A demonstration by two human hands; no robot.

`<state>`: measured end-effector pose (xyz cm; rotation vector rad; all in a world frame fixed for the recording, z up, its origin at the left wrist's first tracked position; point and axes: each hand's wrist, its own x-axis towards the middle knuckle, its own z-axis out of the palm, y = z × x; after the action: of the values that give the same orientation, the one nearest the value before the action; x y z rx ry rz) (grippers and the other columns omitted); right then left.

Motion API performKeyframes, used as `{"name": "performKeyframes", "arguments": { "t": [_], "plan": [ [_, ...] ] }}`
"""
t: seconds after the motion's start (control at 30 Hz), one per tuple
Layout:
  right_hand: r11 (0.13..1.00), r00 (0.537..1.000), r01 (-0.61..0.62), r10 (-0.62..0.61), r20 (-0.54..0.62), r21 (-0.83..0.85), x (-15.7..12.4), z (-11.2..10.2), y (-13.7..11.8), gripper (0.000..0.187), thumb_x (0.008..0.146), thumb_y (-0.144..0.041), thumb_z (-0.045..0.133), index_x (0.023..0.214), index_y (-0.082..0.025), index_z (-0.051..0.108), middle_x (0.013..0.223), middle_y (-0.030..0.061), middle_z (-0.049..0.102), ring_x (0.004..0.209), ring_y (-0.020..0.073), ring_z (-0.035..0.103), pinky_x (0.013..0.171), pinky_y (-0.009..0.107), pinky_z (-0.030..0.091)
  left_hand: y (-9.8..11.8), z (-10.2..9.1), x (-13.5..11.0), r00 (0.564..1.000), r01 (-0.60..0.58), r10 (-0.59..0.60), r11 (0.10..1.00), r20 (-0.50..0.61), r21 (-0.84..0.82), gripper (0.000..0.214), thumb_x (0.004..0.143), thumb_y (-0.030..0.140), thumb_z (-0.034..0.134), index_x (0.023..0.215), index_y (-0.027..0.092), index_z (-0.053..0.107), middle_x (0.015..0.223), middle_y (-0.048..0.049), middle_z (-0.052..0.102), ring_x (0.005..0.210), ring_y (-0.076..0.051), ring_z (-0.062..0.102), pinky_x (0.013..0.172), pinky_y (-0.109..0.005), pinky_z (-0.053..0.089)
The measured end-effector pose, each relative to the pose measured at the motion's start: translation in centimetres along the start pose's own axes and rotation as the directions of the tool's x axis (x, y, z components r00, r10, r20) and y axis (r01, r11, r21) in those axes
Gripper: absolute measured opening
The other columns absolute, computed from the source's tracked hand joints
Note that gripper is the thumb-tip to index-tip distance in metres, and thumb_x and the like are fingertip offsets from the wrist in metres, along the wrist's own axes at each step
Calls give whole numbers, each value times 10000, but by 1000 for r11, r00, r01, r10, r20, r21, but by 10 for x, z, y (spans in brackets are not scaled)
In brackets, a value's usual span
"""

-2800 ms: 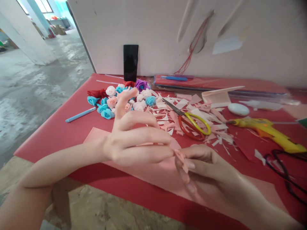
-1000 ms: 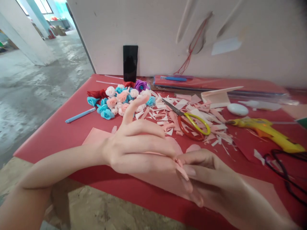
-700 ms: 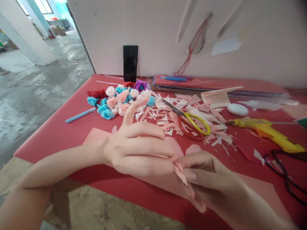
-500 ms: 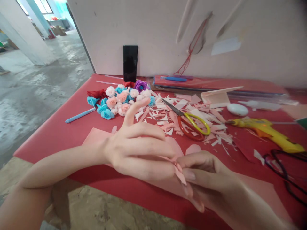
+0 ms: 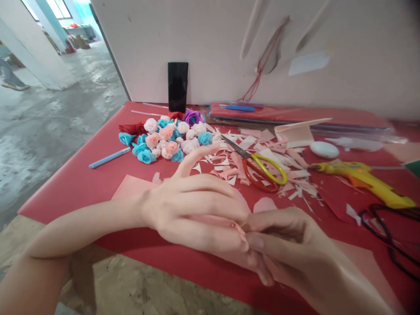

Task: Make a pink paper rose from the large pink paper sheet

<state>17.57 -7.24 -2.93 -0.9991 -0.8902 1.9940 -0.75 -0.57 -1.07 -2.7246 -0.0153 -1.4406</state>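
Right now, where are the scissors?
In the head view, the scissors lie right of centre on paper scraps, between the flowers and yellow glue gun.

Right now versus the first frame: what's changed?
Left hand moved down and right in the view; right hand and the pink paper between them sit slightly lower. A person's leg has appeared at far left. No visible letting go: both hands are still at the paper. Scissors, glue gun, phone and flowers stayed put.
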Motion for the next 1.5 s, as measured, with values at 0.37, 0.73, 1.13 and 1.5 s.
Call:
{"name": "performKeyframes", "arguments": {
  "t": [0.37,0.73,1.13,1.5],
  "plan": [
    [912,971,189,-229,-71,-365,-8,9,-6,113,609,-177,719,573,-284,724,460,-28,617,393,82,534,381,127,444,0,10,4,998,45,-45,999,-41,-18,131,798,275,544,703,198,593,622,69,671,654,-80,635,978,-333,479],
    [509,748,544,-655,110,-668,-12,10,-2,232,707,-227,669,832,-420,695,622,-53,694,423,170,603,437,252,542,2,15,-1,997,55,-60,994,-53,-90,99,749,227,547,672,180,589,644,57,693,692,-94,646,992,-334,476],
    [682,841,431,-541,-11,-590,-11,12,-11,256,643,-203,708,741,-439,717,598,-52,698,451,159,617,452,219,550,3,16,-3,977,208,-212,950,9,-231,103,799,230,514,703,197,529,690,28,680,688,-84,626,941,-356,495],
    [989,975,-111,88,205,100,3,-7,2,74,708,-238,669,675,-197,720,578,22,675,416,84,596,356,123,449,3,24,-6,972,203,-232,912,-40,-356,94,773,205,560,702,158,521,654,-3,620,670,-91,612,762,-236,546]
  ]
}}
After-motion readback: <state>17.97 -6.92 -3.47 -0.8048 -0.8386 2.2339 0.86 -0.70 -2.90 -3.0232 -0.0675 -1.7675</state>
